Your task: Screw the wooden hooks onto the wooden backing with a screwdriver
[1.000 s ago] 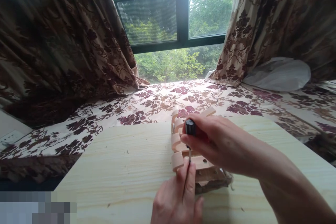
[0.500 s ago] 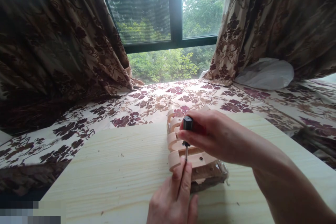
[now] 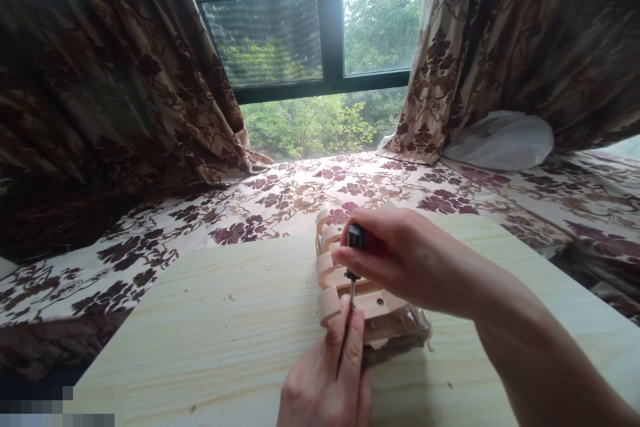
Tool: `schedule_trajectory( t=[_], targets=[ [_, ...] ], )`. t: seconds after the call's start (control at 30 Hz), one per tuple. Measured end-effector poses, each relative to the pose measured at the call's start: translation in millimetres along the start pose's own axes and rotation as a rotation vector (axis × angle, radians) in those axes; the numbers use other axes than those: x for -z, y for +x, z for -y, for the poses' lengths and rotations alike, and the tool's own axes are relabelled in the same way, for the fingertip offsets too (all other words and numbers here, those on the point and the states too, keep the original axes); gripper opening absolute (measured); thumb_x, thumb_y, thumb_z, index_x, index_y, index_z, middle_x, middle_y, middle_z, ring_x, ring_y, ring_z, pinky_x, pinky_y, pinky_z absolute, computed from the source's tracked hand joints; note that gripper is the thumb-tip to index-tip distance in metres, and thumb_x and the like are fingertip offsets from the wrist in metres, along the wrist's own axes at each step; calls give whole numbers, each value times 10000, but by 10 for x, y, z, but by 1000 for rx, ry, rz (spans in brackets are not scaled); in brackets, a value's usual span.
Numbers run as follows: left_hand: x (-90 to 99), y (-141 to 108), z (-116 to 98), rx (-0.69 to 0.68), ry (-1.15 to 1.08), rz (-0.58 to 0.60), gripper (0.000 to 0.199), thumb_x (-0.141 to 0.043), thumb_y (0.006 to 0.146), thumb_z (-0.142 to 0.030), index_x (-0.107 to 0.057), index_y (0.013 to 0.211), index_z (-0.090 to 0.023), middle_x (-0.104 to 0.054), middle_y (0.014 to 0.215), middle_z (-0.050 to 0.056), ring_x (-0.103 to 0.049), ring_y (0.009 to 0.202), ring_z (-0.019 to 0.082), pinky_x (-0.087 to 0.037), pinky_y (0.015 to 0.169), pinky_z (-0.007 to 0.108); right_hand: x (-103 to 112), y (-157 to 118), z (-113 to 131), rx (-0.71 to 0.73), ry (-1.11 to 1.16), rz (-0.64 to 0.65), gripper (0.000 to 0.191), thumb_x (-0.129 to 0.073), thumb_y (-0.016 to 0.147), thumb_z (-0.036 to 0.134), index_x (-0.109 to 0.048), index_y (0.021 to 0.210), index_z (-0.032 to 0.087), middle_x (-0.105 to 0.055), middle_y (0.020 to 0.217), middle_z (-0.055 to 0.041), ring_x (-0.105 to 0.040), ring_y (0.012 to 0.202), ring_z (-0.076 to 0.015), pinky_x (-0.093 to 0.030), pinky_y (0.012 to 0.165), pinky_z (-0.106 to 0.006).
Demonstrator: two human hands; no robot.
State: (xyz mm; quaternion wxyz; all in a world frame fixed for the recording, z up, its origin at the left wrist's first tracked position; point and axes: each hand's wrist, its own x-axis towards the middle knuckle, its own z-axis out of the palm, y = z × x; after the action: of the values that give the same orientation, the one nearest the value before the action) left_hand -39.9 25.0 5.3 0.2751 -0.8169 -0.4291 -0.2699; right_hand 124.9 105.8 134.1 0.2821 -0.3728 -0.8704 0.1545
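A screwdriver point(image 3: 356, 236) with a dark handle stands almost upright in the closed fist of my right hand point(image 3: 400, 253). Its metal shaft runs down to one of several pale beige curved strips point(image 3: 329, 305), which lie in a row along a brown block point(image 3: 387, 340) partly covered in clear plastic. Two fingertips of my left hand point(image 3: 325, 373) press close together at the screwdriver's tip, on the near strip; what lies between them is hidden. A dark screw head point(image 3: 381, 302) shows in this strip, right of the shaft. My right hand covers much of the far strips.
Beneath the block is a pale wooden board point(image 3: 215, 320) with a few dark specks. Behind it spreads a floral cloth point(image 3: 295, 193), reaching to the window. A white plastic bag point(image 3: 503, 140) lies at the right, beside the patterned curtain point(image 3: 430, 80).
The view has shifted very slightly. Both hands, the screwdriver and the block keep nearly the same positions; the screwdriver's handle is tilted a little differently.
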Motion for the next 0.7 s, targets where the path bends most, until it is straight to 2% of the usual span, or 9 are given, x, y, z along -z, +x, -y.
schedule_trajectory(
  t=[0.07,0.2,0.3,0.5,0.7],
  targets=[
    [-3,8,6,4,2,-6,429,-455,784,-117,-500,1203,-39,-550,1234,196,-636,932,146,-508,704,213,2,-2,9,-1,-4,-4,289,-554,855,418,-452,696,199,-450,584,50,-367,550,-88,-262,503,-244],
    [-17,13,-6,10,5,8,422,-446,790,-128,-506,1201,-52,-555,1229,195,-647,865,141,-510,667,221,42,-37,58,69,91,56,147,-565,859,326,-516,785,209,-490,630,62,-403,551,-73,-275,503,-228],
    [-23,12,-23,19,0,-1,424,-443,797,-145,-504,1207,-55,-548,1244,187,-640,897,143,-507,679,215,49,-35,67,92,77,70,207,-530,885,340,-494,740,197,-475,626,52,-390,554,-79,-271,510,-237],
    [-22,-8,-24,30,-15,20,467,-474,797,-172,-475,1253,-71,-512,1297,163,-630,924,145,-509,703,221,-18,24,46,-5,-75,10,255,-462,917,405,-478,776,193,-519,644,20,-412,581,-109,-298,572,-264],
    [-5,5,-17,44,-42,-14,457,-465,779,-145,-498,1223,-45,-553,1247,164,-633,925,166,-519,708,239,-82,55,80,61,-91,20,266,-406,941,411,-464,796,195,-531,665,8,-413,585,-118,-287,556,-270]
  ],
)
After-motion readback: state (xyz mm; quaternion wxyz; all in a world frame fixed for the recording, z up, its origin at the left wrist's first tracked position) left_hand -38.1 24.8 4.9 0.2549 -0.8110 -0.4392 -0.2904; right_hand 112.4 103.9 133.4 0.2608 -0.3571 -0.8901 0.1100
